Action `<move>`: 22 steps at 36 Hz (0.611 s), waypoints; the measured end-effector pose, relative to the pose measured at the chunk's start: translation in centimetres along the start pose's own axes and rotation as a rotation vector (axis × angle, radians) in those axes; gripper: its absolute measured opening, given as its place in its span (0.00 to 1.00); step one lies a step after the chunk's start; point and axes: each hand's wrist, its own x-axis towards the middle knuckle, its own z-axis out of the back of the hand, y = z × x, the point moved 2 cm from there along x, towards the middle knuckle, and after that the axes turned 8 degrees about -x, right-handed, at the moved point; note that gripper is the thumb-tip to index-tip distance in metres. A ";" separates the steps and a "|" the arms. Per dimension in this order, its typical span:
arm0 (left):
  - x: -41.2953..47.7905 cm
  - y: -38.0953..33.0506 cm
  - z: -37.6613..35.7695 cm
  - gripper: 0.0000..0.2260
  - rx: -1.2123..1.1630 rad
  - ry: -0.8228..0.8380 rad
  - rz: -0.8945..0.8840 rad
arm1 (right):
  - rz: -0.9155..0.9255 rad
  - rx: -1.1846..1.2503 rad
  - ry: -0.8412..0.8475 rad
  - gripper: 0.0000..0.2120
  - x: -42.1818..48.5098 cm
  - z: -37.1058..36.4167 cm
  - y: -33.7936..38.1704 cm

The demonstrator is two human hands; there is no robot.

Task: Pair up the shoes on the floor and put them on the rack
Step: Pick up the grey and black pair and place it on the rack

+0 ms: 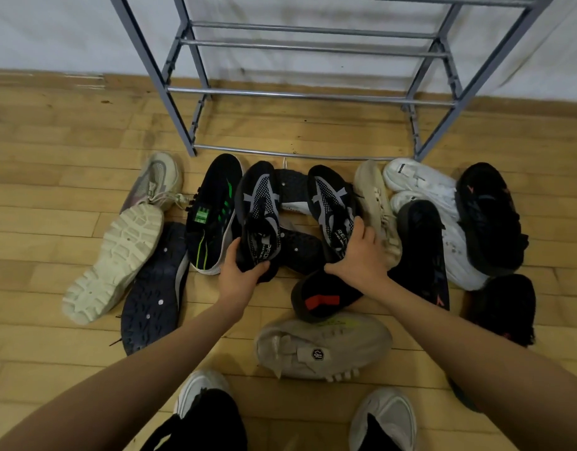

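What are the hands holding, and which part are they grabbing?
The left hand grips one black-and-grey shoe by its heel end, and the right hand grips the matching shoe by its heel end too.

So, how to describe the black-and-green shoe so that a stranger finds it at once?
Find the grey metal rack, then its front left leg. Just in front of that leg lies the black shoe. Only it has green stripes and a green tongue label.
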 end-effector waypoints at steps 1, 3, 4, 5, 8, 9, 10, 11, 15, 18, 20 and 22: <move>-0.1 0.0 0.0 0.33 -0.032 -0.001 0.001 | -0.007 0.053 -0.001 0.58 -0.2 0.0 0.3; -0.3 -0.4 -0.1 0.32 -0.091 0.000 -0.004 | -0.014 0.150 0.006 0.57 -0.5 0.0 0.8; -0.4 -0.6 -0.2 0.31 -0.123 0.001 0.000 | -0.012 0.190 0.007 0.56 -0.6 0.0 1.0; -0.6 -0.8 -0.4 0.32 -0.155 0.000 0.009 | -0.007 0.224 0.005 0.55 -0.8 0.2 1.1; -0.9 -1.4 -0.7 0.31 -0.250 -0.018 0.051 | -0.008 0.294 0.016 0.51 -1.0 0.9 0.9; -1.1 -1.7 -0.7 0.30 -0.287 -0.023 0.061 | -0.019 0.303 0.025 0.49 -1.1 1.2 0.8; -1.3 -2.1 -0.7 0.29 -0.322 -0.025 0.069 | -0.039 0.317 0.039 0.48 -1.0 1.5 0.6; -1.4 -2.4 -0.6 0.29 -0.352 -0.023 0.073 | -0.062 0.343 0.050 0.48 -1.0 1.8 0.4; -2.2 -3.9 -0.2 0.30 -0.408 0.007 0.047 | -0.058 0.488 -0.069 0.40 -1.2 3.8 0.6; -2.5 -5.4 -0.2 0.31 -0.431 0.025 -0.007 | -0.026 0.513 -0.184 0.37 -1.4 5.8 1.6; -2.7 -6.6 -0.4 0.31 -0.453 0.018 -0.026 | 0.013 0.543 -0.237 0.36 -1.8 6.6 2.4; -2.5 -7.8 -0.4 0.31 -0.480 0.017 -0.031 | 0.063 0.590 -0.281 0.36 -2.2 7.0 3.1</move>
